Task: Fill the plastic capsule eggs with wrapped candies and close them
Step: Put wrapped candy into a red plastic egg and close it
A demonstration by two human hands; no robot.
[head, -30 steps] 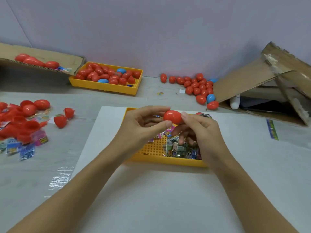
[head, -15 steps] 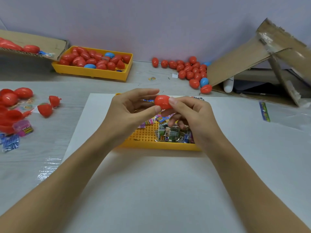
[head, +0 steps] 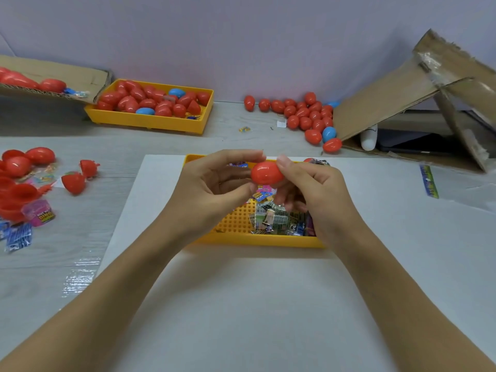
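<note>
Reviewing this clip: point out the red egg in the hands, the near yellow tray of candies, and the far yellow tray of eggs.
red egg (head: 264, 173), head view, its upper shell.
near yellow tray (head: 257, 240), head view, front wall.
far yellow tray (head: 150, 122), head view, front wall.

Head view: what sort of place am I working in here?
Likely a makeshift packing bench, not a home table: a yellow tray heaped with plastic eggs, a nearer tray of wrapped candies, and torn cardboard boxes against a bare wall.
</note>
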